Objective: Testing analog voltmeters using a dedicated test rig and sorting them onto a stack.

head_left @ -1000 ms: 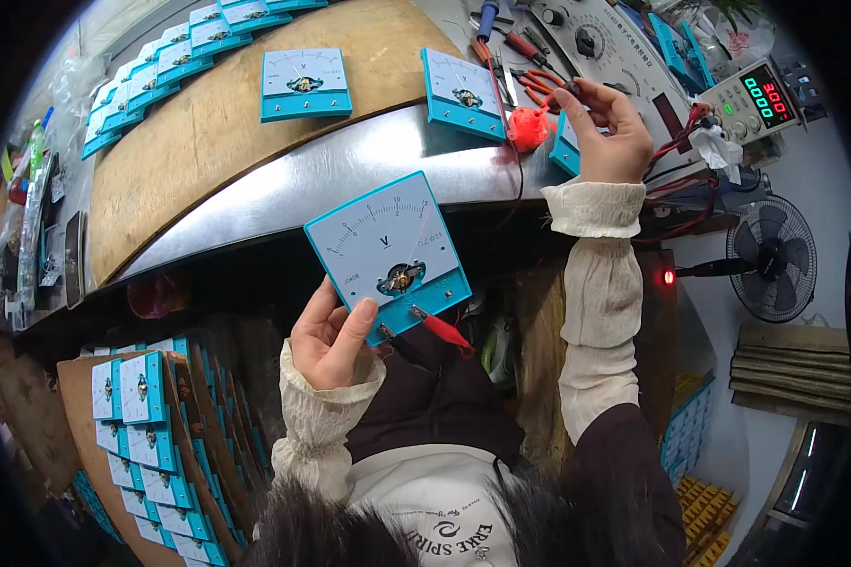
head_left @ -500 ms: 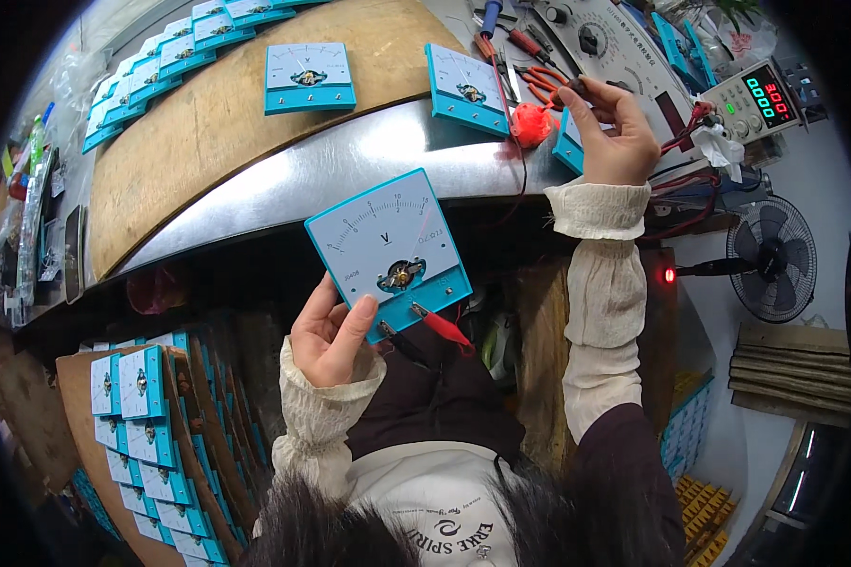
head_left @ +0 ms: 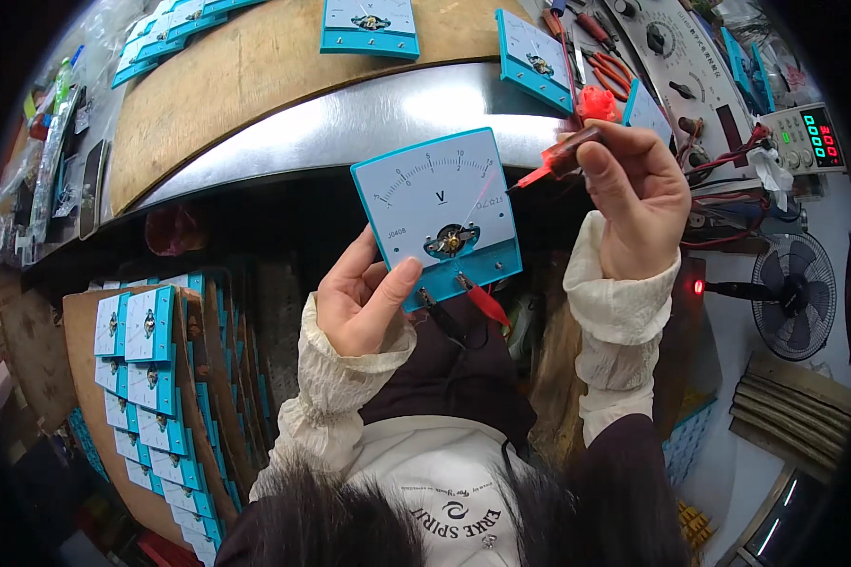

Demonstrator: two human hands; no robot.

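My left hand (head_left: 369, 302) grips a voltmeter (head_left: 425, 184) by its lower left edge, its white dial tilted up and its blue frame showing. A black clip (head_left: 440, 317) and a red clip (head_left: 484, 304) are on the terminals along its bottom edge. The coil opening at the dial's lower middle shows bare metal parts. Between thumb and fingers, my right hand (head_left: 638, 189) pinches a slim tool (head_left: 560, 159) with a dark red handle, a bright red sleeve and a thin dark tip. That tip is beside the meter's right edge; I cannot tell whether it touches.
More voltmeters (head_left: 371, 26) stand on the wooden board (head_left: 255, 104); several others (head_left: 148, 326) lean in stacks at lower left. A red lump (head_left: 597, 102), pliers (head_left: 611, 76) and a test panel (head_left: 681, 57) are at upper right. A power supply (head_left: 804, 140) and a fan (head_left: 792, 295) are at right.
My right hand has come down from the bench beside the red lump, bringing the slim tool to the meter's right side. The view has shifted, and the meter appears higher and farther right.
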